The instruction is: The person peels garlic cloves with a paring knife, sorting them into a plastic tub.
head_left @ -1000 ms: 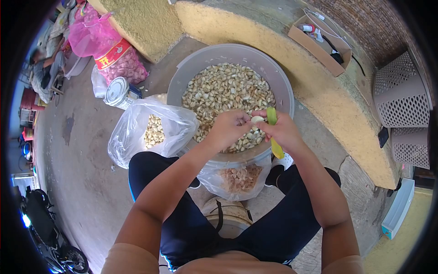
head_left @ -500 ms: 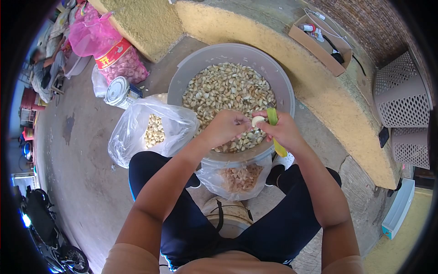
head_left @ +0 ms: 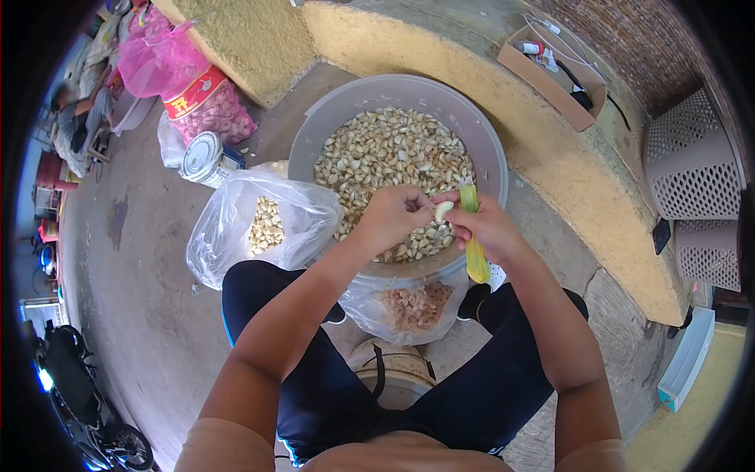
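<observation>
Left hand (head_left: 391, 218) fingers pinched shut on garlic clove (head_left: 443, 210), clove right at fingertips, touching right thumb; right hand (head_left: 489, 228) fist-closed round yellow-green knife handle (head_left: 474, 253) — handle sticks out below fist; both hover over near rim of grey basin (head_left: 487, 149) full of cloves; clear bag of peeled cloves (head_left: 263, 224) left of left hand; bag of skins (head_left: 413, 308) under wrists.

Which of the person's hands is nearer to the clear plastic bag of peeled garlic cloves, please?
Left. The left hand is just right of the bag; the right hand lies farther right.
</observation>
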`<state>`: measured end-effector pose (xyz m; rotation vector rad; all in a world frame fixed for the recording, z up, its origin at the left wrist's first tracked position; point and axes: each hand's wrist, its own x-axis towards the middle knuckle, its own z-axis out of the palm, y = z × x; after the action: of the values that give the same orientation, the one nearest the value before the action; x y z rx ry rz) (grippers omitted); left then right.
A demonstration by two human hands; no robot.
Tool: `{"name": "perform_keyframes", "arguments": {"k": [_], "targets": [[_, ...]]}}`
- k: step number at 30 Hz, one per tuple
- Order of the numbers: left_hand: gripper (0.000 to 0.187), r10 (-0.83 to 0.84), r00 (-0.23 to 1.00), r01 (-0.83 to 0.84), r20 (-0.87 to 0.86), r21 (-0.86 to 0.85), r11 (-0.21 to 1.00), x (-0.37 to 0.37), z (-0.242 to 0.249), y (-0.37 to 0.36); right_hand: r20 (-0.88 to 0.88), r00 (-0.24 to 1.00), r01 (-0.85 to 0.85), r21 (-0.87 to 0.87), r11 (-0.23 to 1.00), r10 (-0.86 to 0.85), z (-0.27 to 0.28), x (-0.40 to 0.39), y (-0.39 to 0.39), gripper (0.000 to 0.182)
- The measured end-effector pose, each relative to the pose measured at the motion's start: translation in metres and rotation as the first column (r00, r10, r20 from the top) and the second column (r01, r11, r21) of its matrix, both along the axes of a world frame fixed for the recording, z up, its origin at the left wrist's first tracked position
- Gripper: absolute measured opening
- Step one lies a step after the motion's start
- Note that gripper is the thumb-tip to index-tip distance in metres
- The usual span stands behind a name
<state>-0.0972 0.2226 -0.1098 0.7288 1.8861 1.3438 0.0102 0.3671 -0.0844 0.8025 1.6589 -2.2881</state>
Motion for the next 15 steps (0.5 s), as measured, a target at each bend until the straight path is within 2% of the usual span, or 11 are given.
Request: {"name": "perform_keyframes", "arguments": {"k": [3, 6, 9, 12, 15], "targets": [[0.009, -0.025, 0.998, 0.028, -0.054, 0.063, 0.998, 0.004, -0.001, 0.001, 0.065, 0.998, 0.019, -0.08, 0.997, -0.013, -0.005, -0.001, 0.0, 0.031], [0.009, -0.04, 0.994, 0.051, -0.103, 0.104, 0.993, 0.004, -0.004, 0.001, 0.054, 0.999, 0.007, -0.122, 0.993, 0.0, -0.006, 0.0, 0.0, 0.033], [0.009, -0.013, 0.998, 0.013, 0.058, 0.011, 1.0, 0.003, 0.002, 0.0, 0.041, 0.998, -0.037, -0.097, 0.995, 0.041, -0.002, -0.001, 0.0, 0.035], [0.013, 0.042, 0.994, -0.043, 0.099, 0.004, 0.999, -0.003, -0.005, -0.002, 0.024, 0.998, -0.055, -0.083, 0.995, 0.057, -0.006, 0.001, 0.001, 0.037], [0.012, 0.129, 0.977, -0.134, 0.167, 0.023, 0.991, -0.005, -0.009, -0.001, -0.008, 0.996, -0.084, 0.02, 0.996, 0.084, -0.007, 0.002, -0.001, 0.035]]}}
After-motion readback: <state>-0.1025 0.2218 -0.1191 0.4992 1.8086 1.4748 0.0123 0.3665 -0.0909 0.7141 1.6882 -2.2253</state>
